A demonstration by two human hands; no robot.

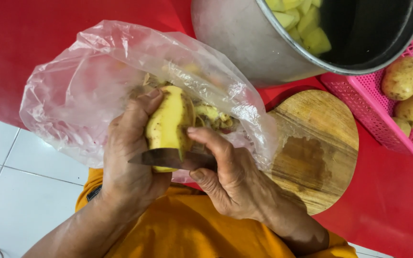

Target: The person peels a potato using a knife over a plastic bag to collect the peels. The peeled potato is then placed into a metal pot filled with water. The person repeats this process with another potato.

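Nearest the camera, the left hand [130, 157] is clamped around a potato [168, 125], thumb up along its side, holding it just above the person's orange shirt [187, 229]. The right hand [230, 177] is closed on a knife [161, 157], whose blade lies across the lower end of the potato, with the forefinger hooked over the top. Most of the potato shows bare yellow flesh; judging by that, the peeling of this one is nearly finished, though its hidden side cannot be seen.

Just behind the hands, a clear plastic bag [87, 81] lies open on the red counter [388, 200], with peelings [213, 117] gathered inside it. To the right sits a round wooden board [321, 143], bare and with a damp stain.

Farther back, a metal pot [244, 38] holds cut yellow potato pieces [302, 21], so some are already done. In the pink basket [407, 138] beside it, at least three unpeeled potatoes [402, 77] remain.
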